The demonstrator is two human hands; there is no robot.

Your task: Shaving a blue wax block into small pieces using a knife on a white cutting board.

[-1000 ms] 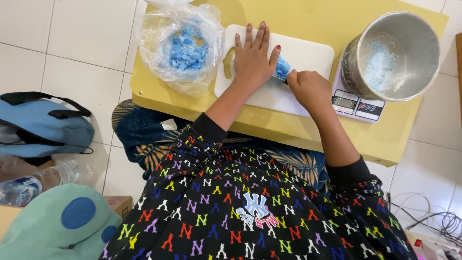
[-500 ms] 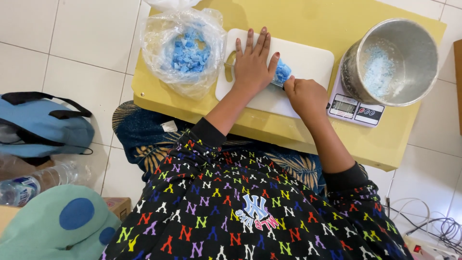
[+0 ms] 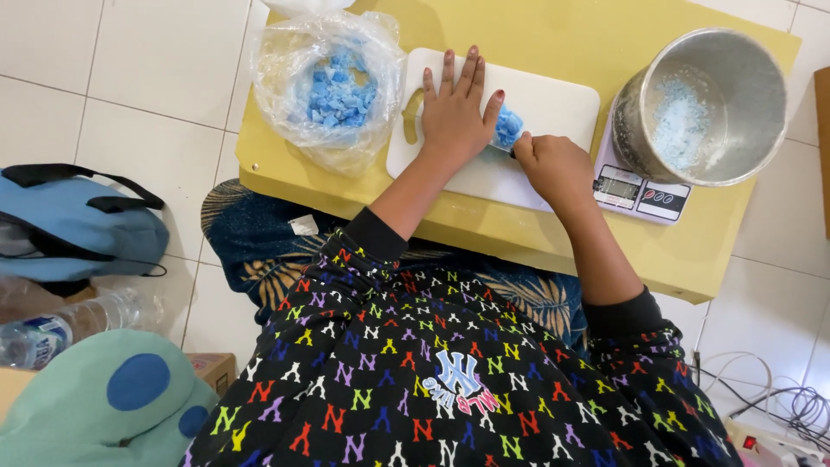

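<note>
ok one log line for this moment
left hand flat on board | right hand fisted by blue lump | pot on scale

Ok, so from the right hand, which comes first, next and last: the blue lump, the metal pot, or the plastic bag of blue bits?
Head view, from the right hand:
1. Blue lump: touching it, just to its left on the white cutting board.
2. Metal pot: off to its right, standing on the scale.
3. Plastic bag of blue bits: farthest, beyond the left hand, at the table's left end.
</note>
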